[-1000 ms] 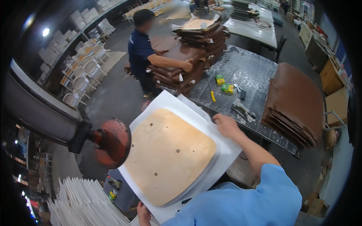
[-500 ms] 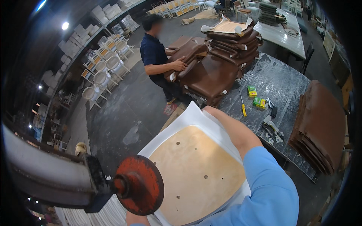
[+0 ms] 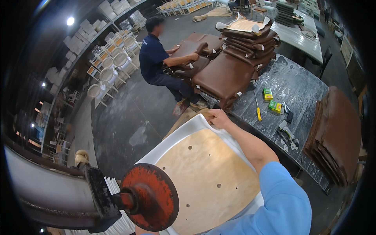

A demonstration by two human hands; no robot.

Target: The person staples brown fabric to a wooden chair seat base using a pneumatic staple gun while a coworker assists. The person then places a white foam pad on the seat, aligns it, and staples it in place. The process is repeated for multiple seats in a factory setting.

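Since half a second ago, the co-worker [image 3: 154, 60] has bent lower over the brown seats [image 3: 227, 78], and one leg has stepped out. Grey floor [image 3: 121, 127] runs from the row of white chairs [image 3: 122, 60] to the near work. A dark table [image 3: 291, 76] carries the brown seats, a screwdriver [image 3: 259, 112] and a brown stack of sheets [image 3: 337, 135]; its near edge passes just beside the right forearm. The wooden board [image 3: 205, 168] lies on the white cover [image 3: 199, 123] in front of the person. A red disc [image 3: 156, 194] overlaps the board's left side in view; whether they touch, I cannot tell. Right hand [image 3: 219, 119] fingers are curled round the cover's far corner, holding it; the left hand is hidden, its fingers impossible to tell. Two small green-and-yellow boxes [image 3: 268, 94] sit near the screwdriver, contents unseen.
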